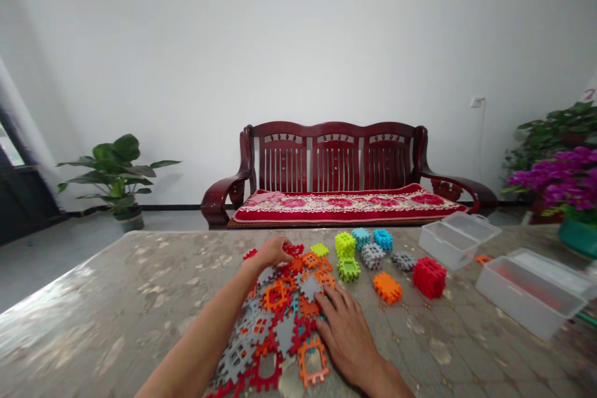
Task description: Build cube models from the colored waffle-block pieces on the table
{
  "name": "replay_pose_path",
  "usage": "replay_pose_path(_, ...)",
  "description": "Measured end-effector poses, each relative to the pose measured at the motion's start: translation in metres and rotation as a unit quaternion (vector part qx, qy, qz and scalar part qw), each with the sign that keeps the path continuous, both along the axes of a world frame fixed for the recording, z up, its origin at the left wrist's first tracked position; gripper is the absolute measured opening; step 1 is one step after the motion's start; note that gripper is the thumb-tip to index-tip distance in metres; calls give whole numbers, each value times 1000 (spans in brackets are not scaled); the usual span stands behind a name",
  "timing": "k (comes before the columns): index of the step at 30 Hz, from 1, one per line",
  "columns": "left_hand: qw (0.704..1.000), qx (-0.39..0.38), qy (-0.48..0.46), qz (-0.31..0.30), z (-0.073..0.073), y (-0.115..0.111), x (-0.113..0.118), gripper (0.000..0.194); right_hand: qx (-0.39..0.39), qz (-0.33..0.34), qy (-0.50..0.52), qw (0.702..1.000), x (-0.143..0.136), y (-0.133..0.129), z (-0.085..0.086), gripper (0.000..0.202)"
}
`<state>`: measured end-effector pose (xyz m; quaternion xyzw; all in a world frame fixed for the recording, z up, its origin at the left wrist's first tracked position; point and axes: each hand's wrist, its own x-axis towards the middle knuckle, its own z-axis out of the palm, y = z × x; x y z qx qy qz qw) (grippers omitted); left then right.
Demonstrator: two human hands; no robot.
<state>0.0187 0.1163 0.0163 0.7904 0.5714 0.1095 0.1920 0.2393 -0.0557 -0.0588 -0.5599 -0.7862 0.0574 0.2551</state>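
Observation:
A loose pile of flat notched plastic pieces (pixel 275 295) in red, orange, grey and a little blue lies on the table. My left hand (pixel 275 251) reaches over the pile's far edge, fingers bent down at red pieces; whether it grips one is hidden. Spread out, my right hand (pixel 347 329) rests at the pile's right side, its fingertips by a grey piece (pixel 311 288). Right of the pile stand stacks of like pieces: yellow-green (pixel 345 245), green (pixel 349 269), light blue (pixel 360 237), blue (pixel 383 239), grey (pixel 373 256), dark grey (pixel 403 260), orange (pixel 387 287) and red (pixel 430 277).
Two clear plastic boxes with open lids, one farther (pixel 448 245) and one nearer (pixel 527 298), stand at the table's right. A flower pot (pixel 578 236) is at the right edge. Behind the table (pixel 140 298) is a wooden bench (pixel 336 155).

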Motion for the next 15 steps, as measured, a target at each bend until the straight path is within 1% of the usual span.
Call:
replay_pose_path(2, 999, -11, -8, -38, 6, -8, 0, 32, -3, -1, -3, 1000, 0, -1, 2, 45)
replay_pose_path(4, 996, -36, -13, -83, 13, -15, -1, 35, -8, 0, -9, 1000, -1, -2, 6, 46)
replay_pose_path(7, 988, -55, -12, -145, 21, -16, 1, 47, -16, 1, -16, 1000, 0, -4, 10, 44)
replay_pose_path(9, 987, -33, -10, -156, 24, -12, 9, 58, -17, 0, -17, 1000, 0, -5, 11, 41)
replay_pose_path(10, 988, -16, -9, -154, 24, -10, 16, 59, -14, 0, -17, 1000, 0, -5, 10, 41)
replay_pose_path(12, 988, 16, -5, -154, 19, -5, 34, 55, -2, -3, -11, 1000, 0, -5, 8, 40)
replay_pose_path(13, 987, 27, 0, -157, 14, -4, 45, 52, 5, -6, -7, 1000, 0, -5, 7, 40)
replay_pose_path(15, 988, 40, 19, -151, 3, -4, 65, 52, 14, -10, 0, 1000, 0, -5, 5, 40)
